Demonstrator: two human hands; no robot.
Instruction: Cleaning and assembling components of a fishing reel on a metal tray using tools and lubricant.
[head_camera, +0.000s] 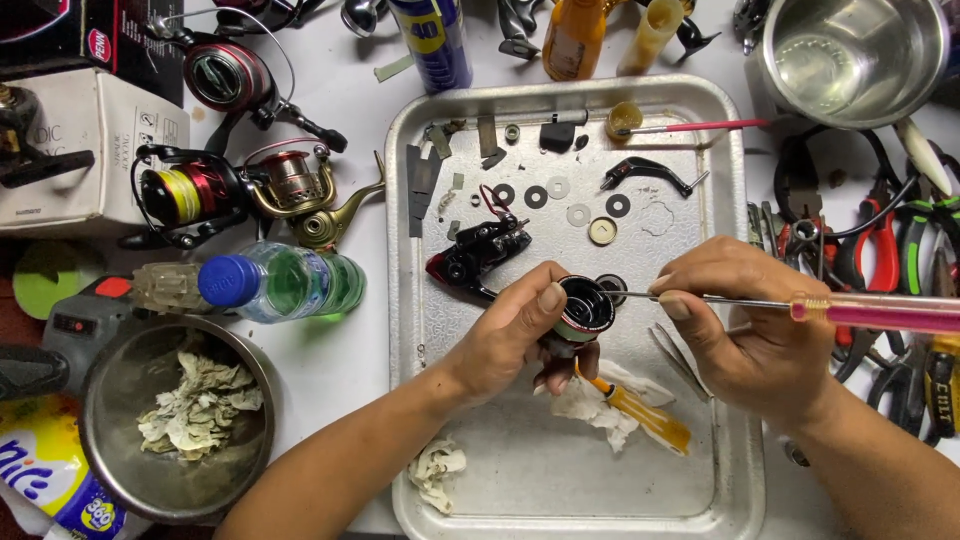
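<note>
My left hand (515, 335) grips a round black reel part (585, 307) with a red rim, held over the metal tray (440, 120). My right hand (745, 325) pinches a thin screwdriver with a pink clear handle (870, 312); its metal tip reaches the rim of the round part. A black reel body (478, 255) lies on the tray just left of my left hand. Washers (536, 196), a black handle arm (645, 172) and small flat parts lie spread across the tray's far half. Under my hands lie an orange-handled tool (650, 418) and a crumpled tissue (590, 405).
Two fishing reels (230, 190) and a plastic bottle (280, 285) lie left of the tray. A steel bowl (110, 470) with used tissue sits at the lower left, another steel pot (850, 55) at the top right. Pliers and cutters (880, 235) crowd the right edge.
</note>
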